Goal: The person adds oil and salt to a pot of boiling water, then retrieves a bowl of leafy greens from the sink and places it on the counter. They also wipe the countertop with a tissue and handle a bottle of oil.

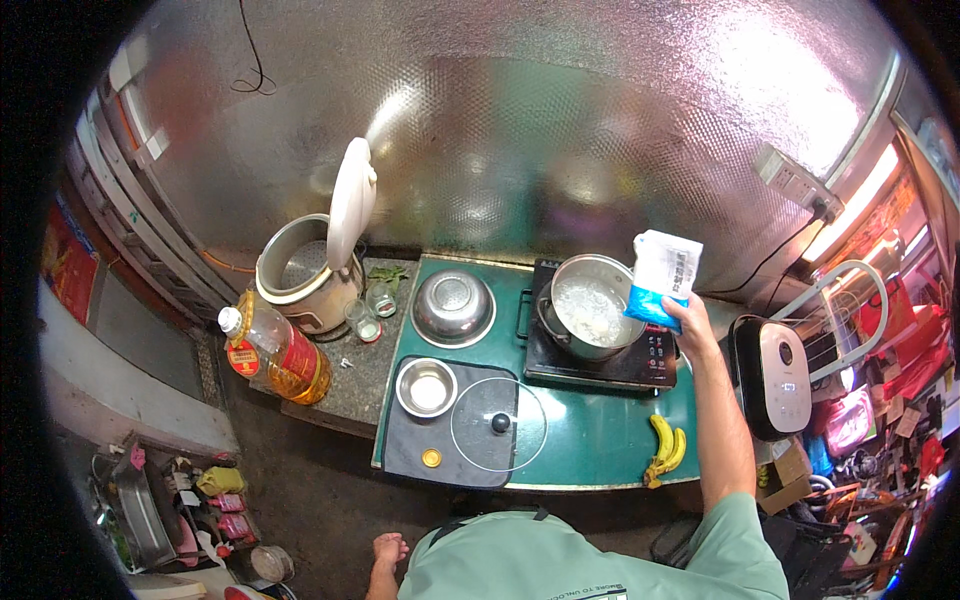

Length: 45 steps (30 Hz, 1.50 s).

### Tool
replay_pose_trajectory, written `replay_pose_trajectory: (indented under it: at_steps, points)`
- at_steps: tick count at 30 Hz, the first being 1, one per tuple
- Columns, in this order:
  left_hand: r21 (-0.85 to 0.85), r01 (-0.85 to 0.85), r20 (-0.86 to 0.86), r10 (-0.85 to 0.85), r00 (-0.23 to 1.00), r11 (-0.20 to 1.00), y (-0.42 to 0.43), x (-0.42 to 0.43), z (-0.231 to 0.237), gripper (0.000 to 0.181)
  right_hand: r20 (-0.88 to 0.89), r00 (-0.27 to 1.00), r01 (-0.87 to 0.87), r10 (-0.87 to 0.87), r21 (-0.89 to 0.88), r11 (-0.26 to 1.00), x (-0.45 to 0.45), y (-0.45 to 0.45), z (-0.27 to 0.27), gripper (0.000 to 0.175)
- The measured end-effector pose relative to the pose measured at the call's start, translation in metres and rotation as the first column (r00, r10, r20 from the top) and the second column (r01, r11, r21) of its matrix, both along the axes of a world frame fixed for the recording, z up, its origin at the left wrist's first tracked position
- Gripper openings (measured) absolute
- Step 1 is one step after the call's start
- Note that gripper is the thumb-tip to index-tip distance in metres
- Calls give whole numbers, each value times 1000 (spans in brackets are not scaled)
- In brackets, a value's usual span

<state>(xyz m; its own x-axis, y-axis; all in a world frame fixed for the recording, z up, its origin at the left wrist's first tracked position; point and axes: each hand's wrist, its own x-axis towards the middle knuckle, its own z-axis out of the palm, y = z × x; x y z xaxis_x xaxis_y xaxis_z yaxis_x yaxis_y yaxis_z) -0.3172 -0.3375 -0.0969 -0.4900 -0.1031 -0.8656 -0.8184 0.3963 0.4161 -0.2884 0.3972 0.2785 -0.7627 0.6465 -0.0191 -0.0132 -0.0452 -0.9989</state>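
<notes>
My right hand grips a white and blue plastic packet by its blue end, next to the right rim of a steel pot. Printing shows on the packet's white part. The two-handled pot stands uncovered on a black electric cooktop, and whitish bubbling water fills much of it. Low at my left side hangs my left hand, loosely curled and away from the counter; nothing shows in it. Nearest to it on the counter are a glass lid with a black knob and a small yellow cap.
An upturned steel bowl and a small steel bowl stand left of the cooktop. Bananas lie near the front edge. At left are an oil bottle, glass jars and an open rice cooker; an appliance stands right.
</notes>
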Motion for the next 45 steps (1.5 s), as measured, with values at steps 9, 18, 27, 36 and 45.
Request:
replay_pose_trajectory:
  at_steps: [9, 18, 27, 36, 45]
  points:
    - [0, 26, -44, -26, 999, 1000, 0, -2, 2, 14, -291, 954, -11, -75, -284, 959, 32, -39, -10, 56]
    - [35, -34, -311, 43, 950, 999, 5, 9, 69, 17, -130, 934, -357, 333, -297, 885, 37, -141, -97, 52]
    - [-150, 179, -817, -224, 531, 972, 75, 15, 292, 52, 43, 365, -922, 930, -119, 368, 20, -376, -182, 37]
    - [-496, 308, -798, -566, 207, 812, 10, 66, 344, 29, 17, 27, -987, 999, -158, 30, 9, -513, -187, 35]
    - [-473, 27, -830, -456, 321, 881, -190, 139, 270, 9, 267, -219, -973, 939, 8, -229, 14, -708, -213, 52]
